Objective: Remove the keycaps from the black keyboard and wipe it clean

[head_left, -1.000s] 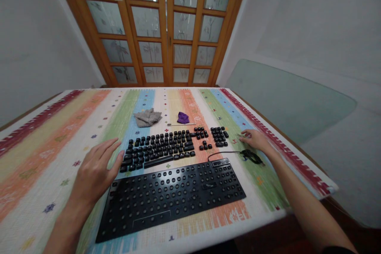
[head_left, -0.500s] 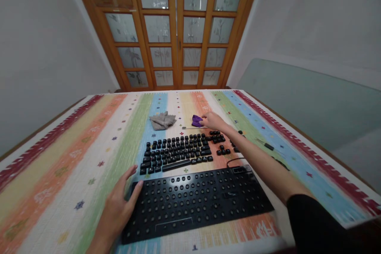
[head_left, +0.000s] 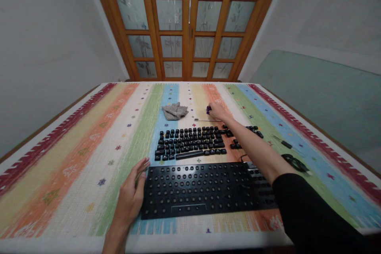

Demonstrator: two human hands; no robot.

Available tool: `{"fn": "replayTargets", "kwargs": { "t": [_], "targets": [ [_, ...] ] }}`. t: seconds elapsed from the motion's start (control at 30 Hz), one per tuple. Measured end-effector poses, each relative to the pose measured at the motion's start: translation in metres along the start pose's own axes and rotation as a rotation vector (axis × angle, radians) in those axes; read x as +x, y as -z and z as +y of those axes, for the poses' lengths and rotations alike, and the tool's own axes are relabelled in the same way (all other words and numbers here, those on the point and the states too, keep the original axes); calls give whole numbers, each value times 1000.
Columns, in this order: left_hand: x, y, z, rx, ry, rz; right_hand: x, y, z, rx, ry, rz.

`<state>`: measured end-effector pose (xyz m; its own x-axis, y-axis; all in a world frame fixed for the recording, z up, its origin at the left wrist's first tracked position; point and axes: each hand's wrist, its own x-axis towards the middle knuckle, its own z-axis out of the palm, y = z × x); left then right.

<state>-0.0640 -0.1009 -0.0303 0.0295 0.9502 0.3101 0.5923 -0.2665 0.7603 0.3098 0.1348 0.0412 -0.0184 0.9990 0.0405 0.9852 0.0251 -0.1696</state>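
Across from its place near the loosely coiled black cable (head_left: 294, 162) a second ago, the right hand (head_left: 218, 111) has come to the small, crumpled purple cloth (head_left: 208, 110) beyond the keys. Its fingers are curled in around the cloth, a bunched bit showing at the fingertips; whether it is off the table I cannot tell. Near the left edge of the flat black plastic keyboard base (head_left: 190, 198), the left hand (head_left: 131, 191) has its fingers loosely extended and nothing visible in its grasp — contact with the edge is unclear.

Disorder looks like the main risk: the right forearm crosses above the loose black keycaps (head_left: 188, 143) at their right-hand end, so a low sweep of arm or sleeve could scatter them. A trailing corner of cloth could also snag the thin rod with a small grey tip (head_left: 205, 120), lying just below that hand. Pushing the base away from the body could shove it into the long black space bar (head_left: 189, 154) and its neighbours.

Left of the purple cloth lies a rumpled grey cloth (head_left: 175, 111); off to the right, beyond the cable, sits a small black-bodied tool (head_left: 286, 144) — too small to identify.
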Motion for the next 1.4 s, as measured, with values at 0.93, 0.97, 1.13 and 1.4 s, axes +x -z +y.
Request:
{"fn": "replayTargets", "kwargs": {
  "t": [0.93, 0.97, 1.13, 1.4],
  "targets": [
    [-14, 30, -12, 151, -148, -505, -161, -34, -196, -214, 1196, -128],
    [-14, 30, -12, 150, -149, -507, -162, -32, -198, -248, 1230, -126],
    [-15, 30, -13, 163, -156, -511, -165, -30, -197, -337, 1376, -116],
    [-13, 31, -7, 160, -233, -490, -167, -22, -196, -294, 1300, -92]
  ]
}}
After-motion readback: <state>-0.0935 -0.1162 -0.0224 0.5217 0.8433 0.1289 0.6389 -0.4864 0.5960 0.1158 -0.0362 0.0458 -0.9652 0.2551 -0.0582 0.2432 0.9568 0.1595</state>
